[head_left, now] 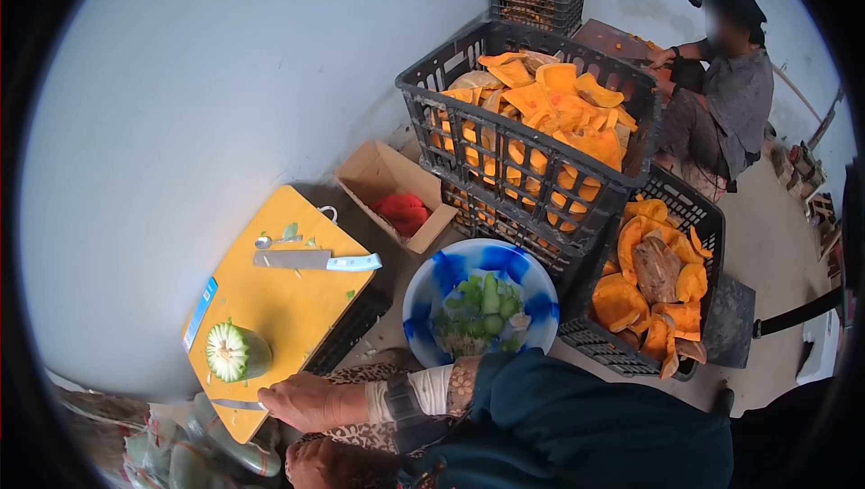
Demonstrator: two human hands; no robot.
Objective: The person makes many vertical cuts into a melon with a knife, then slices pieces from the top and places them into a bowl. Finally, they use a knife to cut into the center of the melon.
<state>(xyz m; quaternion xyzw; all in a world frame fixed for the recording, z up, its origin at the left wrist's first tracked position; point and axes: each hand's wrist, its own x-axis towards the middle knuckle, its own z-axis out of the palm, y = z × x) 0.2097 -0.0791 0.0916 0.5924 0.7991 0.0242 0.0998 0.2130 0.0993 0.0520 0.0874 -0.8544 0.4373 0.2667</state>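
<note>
My right hand (311, 402) is closed at the near edge of the yellow cutting board (288, 309), around the handle end of a small knife (236, 404) whose blade lies flat over the board's corner. Below it, my left hand (329, 465) is low by my patterned clothing, with curled fingers; what it holds, if anything, is hidden. A cut piece of green gourd (237, 352) with a pale ridged face rests on the board, apart from both hands. Farther up the board lie a large knife (315, 260) with a light-blue handle, a metal spoon (264, 242) and green scraps.
A blue-and-white basin (419, 295) holds green pieces in water. Black crates (523, 142) of orange pumpkin pieces stand behind and right, beside a cardboard box (383, 173) with red contents. Bagged green gourds (180, 448) lie lower left. Another person (734, 97) sits at the upper right.
</note>
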